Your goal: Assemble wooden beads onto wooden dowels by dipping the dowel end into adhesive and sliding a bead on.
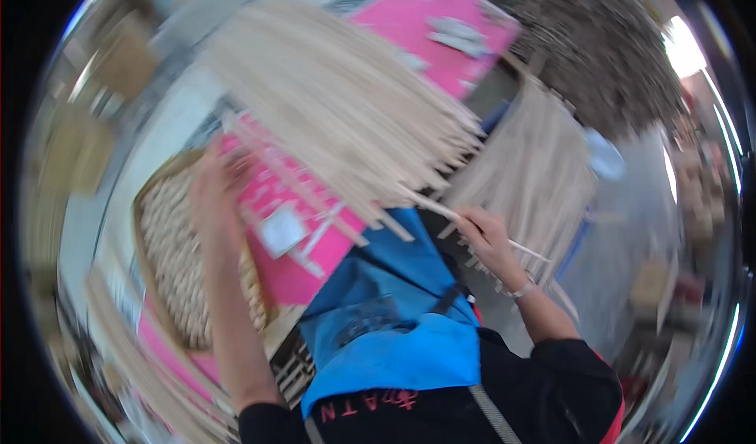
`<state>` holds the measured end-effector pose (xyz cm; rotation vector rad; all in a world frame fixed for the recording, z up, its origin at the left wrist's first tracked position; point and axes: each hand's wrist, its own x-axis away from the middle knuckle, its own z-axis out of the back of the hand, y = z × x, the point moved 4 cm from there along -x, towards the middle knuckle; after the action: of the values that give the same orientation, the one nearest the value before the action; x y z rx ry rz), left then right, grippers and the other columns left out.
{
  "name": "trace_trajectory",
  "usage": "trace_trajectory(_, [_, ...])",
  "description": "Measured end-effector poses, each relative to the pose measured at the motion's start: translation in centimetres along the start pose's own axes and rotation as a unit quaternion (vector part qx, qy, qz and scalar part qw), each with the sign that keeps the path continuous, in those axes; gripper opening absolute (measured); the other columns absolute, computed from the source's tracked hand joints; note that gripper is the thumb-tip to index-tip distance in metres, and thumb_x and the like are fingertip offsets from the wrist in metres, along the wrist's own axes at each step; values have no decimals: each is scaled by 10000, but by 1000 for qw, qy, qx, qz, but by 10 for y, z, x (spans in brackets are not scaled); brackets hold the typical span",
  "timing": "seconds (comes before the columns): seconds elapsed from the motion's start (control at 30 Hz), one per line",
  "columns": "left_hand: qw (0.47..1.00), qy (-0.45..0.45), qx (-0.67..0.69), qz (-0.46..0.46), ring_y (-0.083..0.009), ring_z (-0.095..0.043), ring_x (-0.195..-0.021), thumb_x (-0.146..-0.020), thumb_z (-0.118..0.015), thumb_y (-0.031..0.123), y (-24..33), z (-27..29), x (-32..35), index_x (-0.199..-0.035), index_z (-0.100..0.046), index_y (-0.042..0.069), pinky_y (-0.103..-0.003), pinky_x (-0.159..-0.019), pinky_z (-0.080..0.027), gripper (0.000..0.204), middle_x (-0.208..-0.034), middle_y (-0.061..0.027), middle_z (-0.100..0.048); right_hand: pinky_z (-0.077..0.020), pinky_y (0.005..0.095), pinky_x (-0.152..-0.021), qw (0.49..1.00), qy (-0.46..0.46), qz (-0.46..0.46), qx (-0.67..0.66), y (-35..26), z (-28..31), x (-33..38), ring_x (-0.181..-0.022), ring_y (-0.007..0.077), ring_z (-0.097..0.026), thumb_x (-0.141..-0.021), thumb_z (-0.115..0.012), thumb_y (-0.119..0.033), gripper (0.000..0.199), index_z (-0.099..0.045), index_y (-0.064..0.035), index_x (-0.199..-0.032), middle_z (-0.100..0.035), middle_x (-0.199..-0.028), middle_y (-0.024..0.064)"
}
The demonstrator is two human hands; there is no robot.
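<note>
My right hand [487, 239] is closed around a slim pale wooden stick [429, 201], which juts out past both sides of the fist. The stick's far end lies over the near ends of a wide layer of long wooden strips [331, 89]. Over at the left, my left hand [223, 172] is above the edge of a tray [140, 227] filled with many small oval beige pieces [177, 259]. Motion blurs its fingers, so any grip there is unclear. Beside it, a few loose strips [295, 178] cross the pink tabletop covering [287, 282].
A white square card [283, 230] lies on the pink surface. Crumpled pale gloves or cloth [458, 38] rest at the far side. Another strip stack [524, 160] stands at right, with a big brown shaggy heap [598, 54] behind. More strips [142, 365] lie at lower left.
</note>
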<state>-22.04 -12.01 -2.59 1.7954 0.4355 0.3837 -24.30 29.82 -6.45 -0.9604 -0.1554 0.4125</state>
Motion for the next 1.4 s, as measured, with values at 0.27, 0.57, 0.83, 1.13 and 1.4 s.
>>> trace_trajectory(0.27, [995,-57,-62,56,-169,-643,-1049,-1069,-477,211,-21,-46,32,-1447,-485,11,-310,-936,-525,427,-1205,-127,-655,-388,277,-575,866,444,-228,-29,274,106,79,-619,91,-429,-1030,-564,-243,281,-680,8,-1076,-496,-707,-30])
trace_trajectory(0.57, [995,65,-52,62,-144,-658,-1029,-1052,-502,141,-13,24,79,-1420,-509,8,-274,-887,-545,392,-1150,-100,-682,-519,324,-896,886,427,-21,181,178,180,-59,-997,244,-672,-963,-636,-165,342,-629,26,-1248,-697,-1118,163])
trace_trajectory(0.83, [993,98,-47,40,-121,-657,-973,-1047,-526,132,-12,43,99,-1416,-520,12,-239,-851,-555,389,-1144,-88,-680,-509,320,-667,985,1,143,102,-46,-56,-148,-765,186,-654,-874,-732,-213,219,-704,-83,-1049,-673,-938,59])
trace_trajectory(1.13, [980,199,-25,15,-131,-665,-930,-1025,-559,118,-10,107,127,-1362,-579,7,-258,-827,-532,355,-1084,-93,-706,-536,507,-754,938,1,103,332,-48,-112,-177,-865,372,-679,-863,-630,-176,124,-650,-66,-916,-696,-908,155])
trace_trajectory(1.4, [857,152,-488,-64,-177,-654,-840,-866,-720,91,-6,136,77,-1155,-701,86,-312,-757,-538,289,-941,-59,-685,-454,292,-586,999,11,8,-49,-21,-85,-185,-646,114,-560,-961,-614,-216,243,-672,-6,-1069,-604,-769,19])
